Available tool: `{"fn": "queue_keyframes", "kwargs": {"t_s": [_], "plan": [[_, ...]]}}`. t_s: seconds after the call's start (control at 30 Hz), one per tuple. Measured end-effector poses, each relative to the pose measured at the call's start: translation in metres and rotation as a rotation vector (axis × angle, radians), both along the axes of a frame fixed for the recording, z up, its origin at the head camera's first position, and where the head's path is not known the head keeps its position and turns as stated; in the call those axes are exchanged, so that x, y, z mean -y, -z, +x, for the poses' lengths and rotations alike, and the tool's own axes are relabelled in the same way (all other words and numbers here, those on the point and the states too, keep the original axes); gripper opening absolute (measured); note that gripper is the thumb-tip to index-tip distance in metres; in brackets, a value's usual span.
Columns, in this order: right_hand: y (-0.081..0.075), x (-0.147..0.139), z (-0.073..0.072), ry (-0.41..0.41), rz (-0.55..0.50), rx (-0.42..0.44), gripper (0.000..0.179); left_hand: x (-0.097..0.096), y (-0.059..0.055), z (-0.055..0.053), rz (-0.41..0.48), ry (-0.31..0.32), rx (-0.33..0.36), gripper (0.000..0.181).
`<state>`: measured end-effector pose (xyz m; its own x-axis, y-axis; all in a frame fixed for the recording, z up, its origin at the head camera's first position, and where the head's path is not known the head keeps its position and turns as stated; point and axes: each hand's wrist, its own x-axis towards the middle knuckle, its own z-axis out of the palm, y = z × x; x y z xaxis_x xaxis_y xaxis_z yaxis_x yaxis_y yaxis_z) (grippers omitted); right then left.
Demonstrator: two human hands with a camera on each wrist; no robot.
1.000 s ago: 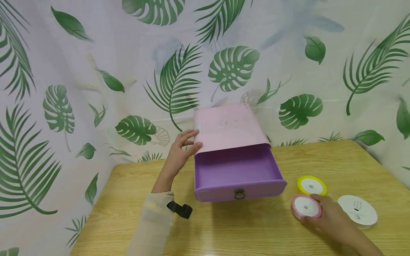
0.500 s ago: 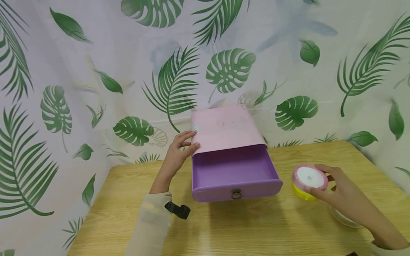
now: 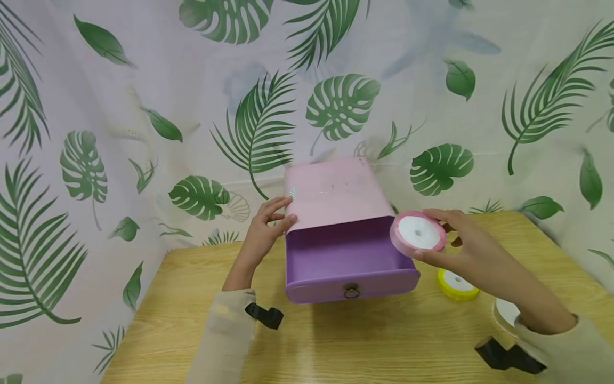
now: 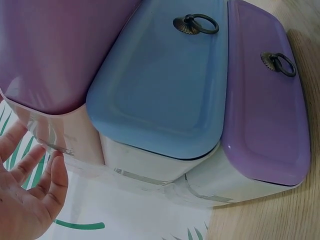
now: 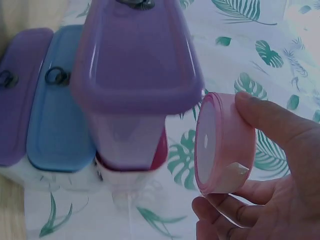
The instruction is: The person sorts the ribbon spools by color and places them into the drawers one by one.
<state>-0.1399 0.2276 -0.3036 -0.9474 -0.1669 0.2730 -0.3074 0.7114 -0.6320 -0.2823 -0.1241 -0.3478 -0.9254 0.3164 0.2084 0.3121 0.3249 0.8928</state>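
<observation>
My right hand [image 3: 484,258] pinches a roll of pink ribbon [image 3: 412,226] on a white spool, thumb on one side and fingers on the other. The roll is in the air at the right side of a pulled-out purple drawer [image 3: 312,292], overlapping its edge in the head view. In the right wrist view the ribbon roll [image 5: 231,140] stands apart from the drawer front. My left hand [image 3: 268,224] touches the left side of the pale pink casing [image 3: 340,194], fingers lightly bent. The drawer's visible inside holds nothing.
Below the top drawer, a blue drawer [image 4: 160,90] and another purple drawer [image 4: 265,100] are closed, each with a ring pull. A yellow ribbon roll [image 3: 458,292] and a larger white spool [image 3: 506,314], partly behind my right arm, lie on the wooden table [image 3: 374,341]. A leaf-print cloth [image 3: 144,213] hangs behind.
My right hand has lifted the pink ribbon roll off the table and carried it up and left, past the yellow roll, to the drawer's side. The left hand stays on the casing.
</observation>
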Motion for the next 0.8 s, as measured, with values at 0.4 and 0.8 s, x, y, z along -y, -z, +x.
{"fn": "queue_keyframes", "kwargs": {"t_s": [0.4, 0.8], "plan": [[-0.007, 0.047, -0.016, -0.165, -0.012, 0.079, 0.076, 0.003, 0.001, 0.001, 0.009, 0.02, -0.003, 0.051], [-0.004, 0.071, -0.031, -0.264, 0.043, 0.08, 0.071, 0.003, 0.002, 0.0, 0.001, 0.01, -0.015, 0.05]]}}
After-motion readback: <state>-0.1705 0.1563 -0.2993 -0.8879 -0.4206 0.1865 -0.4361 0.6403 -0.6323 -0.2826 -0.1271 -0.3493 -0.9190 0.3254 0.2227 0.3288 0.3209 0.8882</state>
